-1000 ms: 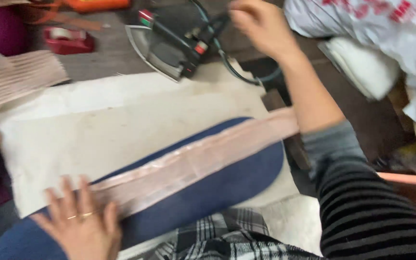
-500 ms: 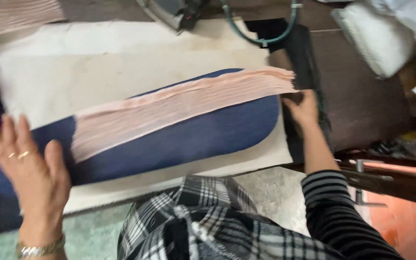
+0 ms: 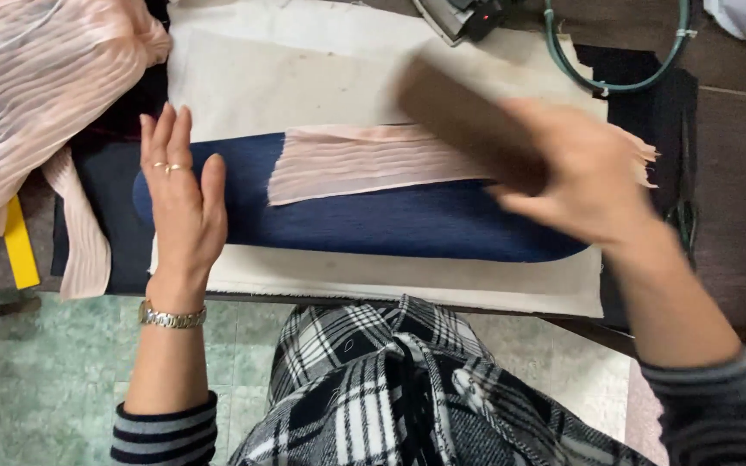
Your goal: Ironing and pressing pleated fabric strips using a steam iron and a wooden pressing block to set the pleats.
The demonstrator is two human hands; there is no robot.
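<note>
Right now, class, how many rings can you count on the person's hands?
2, side by side on neighbouring fingers of the left hand, which lies flat on the dark blue padded pressing board. The right hand is blurred, so any there are hidden.

Take the long navy padded pressing board (image 3: 407, 220) as your landmark. Along its near long edge you have an open band of cream cotton cover (image 3: 390, 280). Its left end is blocked by your flat left hand (image 3: 179, 203). Your right hand (image 3: 584, 177), blurred, covers its right end. Beyond its far edge, more bare cream cloth, then the grey iron (image 3: 463, 17) and green looped hose (image 3: 623, 60). Left of it, heaped pink pleated fabric (image 3: 40, 95) crowds the corner.
</note>
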